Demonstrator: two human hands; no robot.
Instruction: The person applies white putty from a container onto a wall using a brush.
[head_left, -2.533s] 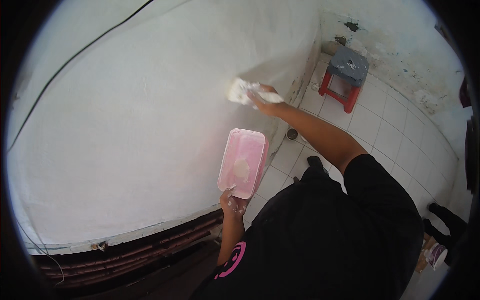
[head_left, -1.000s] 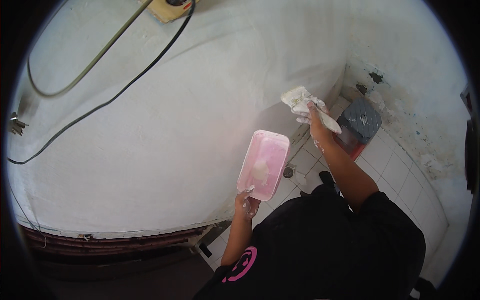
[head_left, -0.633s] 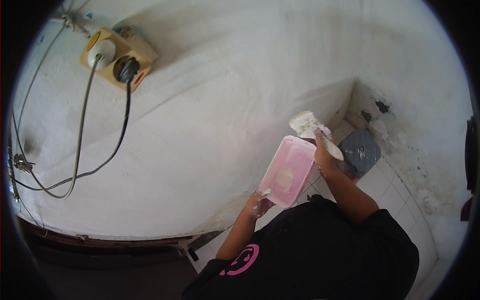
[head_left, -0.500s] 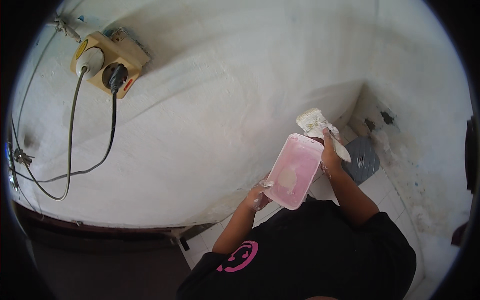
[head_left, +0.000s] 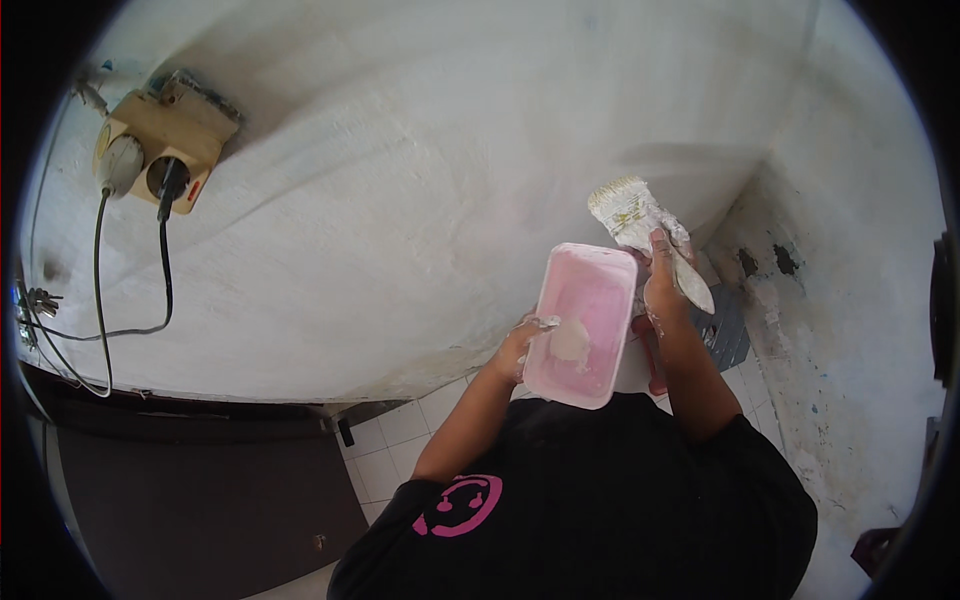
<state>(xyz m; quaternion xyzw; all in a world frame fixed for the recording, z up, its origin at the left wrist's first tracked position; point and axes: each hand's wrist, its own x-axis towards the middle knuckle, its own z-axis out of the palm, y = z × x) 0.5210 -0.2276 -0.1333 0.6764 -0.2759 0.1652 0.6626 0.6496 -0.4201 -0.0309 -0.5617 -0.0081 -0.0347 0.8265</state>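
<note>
A wide brush (head_left: 632,216), caked in white, is held by the right hand (head_left: 664,280), clamped around it where handle and head meet; it is raised in front of the pale wall (head_left: 370,240), just beside the far right corner of a pink tub (head_left: 602,285). The tub is gripped at its left side by the left hand (head_left: 518,348), with the thumb hooked over the rim, and is tilted so that its inside can be seen. The brush should be light and stiff in the handle, softer at the bristles; a slippery feel is to be expected where it is smeared, so the bare-looking lower handle would be the cleaner place to be held. The tub is probably thin, light plastic, slightly bendy, and best supported by the rim and from beneath, as only a small pale patch of paint (head_left: 570,342) is seen in it. Most fingers of both hands are hidden behind what they hold. Whether the brush is touched by the tub's rim, or the wall by the bristles, cannot be told. The grey-topped stool (head_left: 732,325) is partly covered by the right forearm, and the dark object at the lower right edge cannot be made out.
</note>
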